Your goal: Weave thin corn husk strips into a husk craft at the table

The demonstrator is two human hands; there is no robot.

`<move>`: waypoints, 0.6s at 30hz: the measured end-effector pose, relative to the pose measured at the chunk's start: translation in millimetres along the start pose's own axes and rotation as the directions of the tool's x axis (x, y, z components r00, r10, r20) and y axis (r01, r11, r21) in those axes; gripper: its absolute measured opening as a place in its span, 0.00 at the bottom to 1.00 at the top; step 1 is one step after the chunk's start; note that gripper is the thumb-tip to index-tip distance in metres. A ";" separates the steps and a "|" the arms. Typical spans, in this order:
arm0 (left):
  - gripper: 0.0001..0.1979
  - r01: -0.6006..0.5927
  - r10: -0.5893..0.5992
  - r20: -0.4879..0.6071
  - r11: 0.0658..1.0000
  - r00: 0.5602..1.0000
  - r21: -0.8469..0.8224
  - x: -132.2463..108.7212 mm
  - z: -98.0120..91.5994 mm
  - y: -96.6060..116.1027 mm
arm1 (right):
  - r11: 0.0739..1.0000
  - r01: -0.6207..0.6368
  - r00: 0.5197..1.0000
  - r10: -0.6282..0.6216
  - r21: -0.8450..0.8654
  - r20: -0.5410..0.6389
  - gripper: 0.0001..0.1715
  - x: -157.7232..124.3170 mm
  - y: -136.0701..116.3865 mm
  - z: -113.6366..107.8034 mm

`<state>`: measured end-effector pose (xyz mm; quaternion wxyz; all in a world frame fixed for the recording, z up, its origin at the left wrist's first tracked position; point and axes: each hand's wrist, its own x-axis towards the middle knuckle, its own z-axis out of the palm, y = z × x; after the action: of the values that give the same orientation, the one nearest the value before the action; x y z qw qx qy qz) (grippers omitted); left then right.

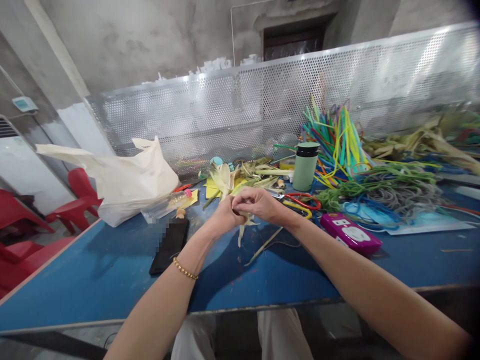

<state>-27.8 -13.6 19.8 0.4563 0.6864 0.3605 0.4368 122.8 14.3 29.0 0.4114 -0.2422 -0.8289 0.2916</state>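
Together, bent-fingered hands at husk

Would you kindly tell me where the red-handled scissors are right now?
In the head view, the red-handled scissors lie on the blue table right of the person's right hand, in front of the green tumbler and left of the magenta box.

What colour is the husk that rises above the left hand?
The husk is pale yellow-green, seen in the head view.
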 end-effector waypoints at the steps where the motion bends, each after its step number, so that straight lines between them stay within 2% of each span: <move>1: 0.14 0.017 -0.017 -0.009 1.000 1.000 -0.022 -0.8 -0.1 -0.6 | 1.000 -0.014 1.000 0.014 0.023 0.003 0.08 1.0 3.2 0.6; 4: 0.13 0.065 -0.063 0.026 0.994 0.998 -0.086 -3.4 -0.2 0.2 | 0.999 0.002 0.999 -0.001 0.036 -0.034 0.09 3.7 8.3 3.0; 9: 0.14 0.155 -0.142 0.070 0.953 0.987 -0.259 -6.7 5.6 6.1 | 0.995 0.092 0.987 -0.087 0.025 -0.138 0.08 6.5 -1.0 5.3; 13: 0.15 0.172 -0.150 0.103 0.952 0.983 -0.255 -7.8 12.9 4.4 | 0.996 0.063 0.992 -0.055 0.063 -0.116 0.07 8.0 -5.7 5.9; 18: 0.11 0.181 -0.150 0.147 0.959 0.978 -0.220 -8.9 16.2 2.8 | 0.996 0.037 0.994 -0.029 0.078 -0.102 0.07 11.5 -6.0 6.7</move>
<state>-15.7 -27.6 16.7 0.5907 0.6223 0.3330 0.3911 110.1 15.5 35.9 0.4669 -0.2264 -0.7987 0.3048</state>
